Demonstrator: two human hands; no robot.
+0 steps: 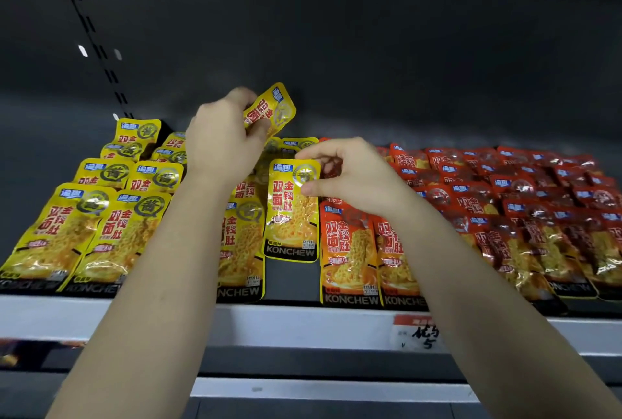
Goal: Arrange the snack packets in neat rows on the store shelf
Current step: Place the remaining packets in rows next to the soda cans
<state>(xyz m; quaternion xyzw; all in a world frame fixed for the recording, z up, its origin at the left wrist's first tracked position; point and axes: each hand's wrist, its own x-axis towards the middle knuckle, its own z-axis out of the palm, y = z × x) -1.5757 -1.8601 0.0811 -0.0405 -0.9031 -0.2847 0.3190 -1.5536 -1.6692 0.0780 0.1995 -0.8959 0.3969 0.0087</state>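
Left hand [218,149] grips the raised packet [270,110], right hand [350,176] pinches the lower packet [292,213]; I'd seat that one squarely in what seems a gap.

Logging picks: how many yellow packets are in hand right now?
2. The left hand holds a tilted yellow packet higher up; the right hand pinches an upright yellow packet by its top, beside the red packets. Others could hide behind the palms.

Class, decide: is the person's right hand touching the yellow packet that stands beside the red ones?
Touching. The head view shows the right hand pinching the yellow packet at its top right corner, thumb in front, with no gap.
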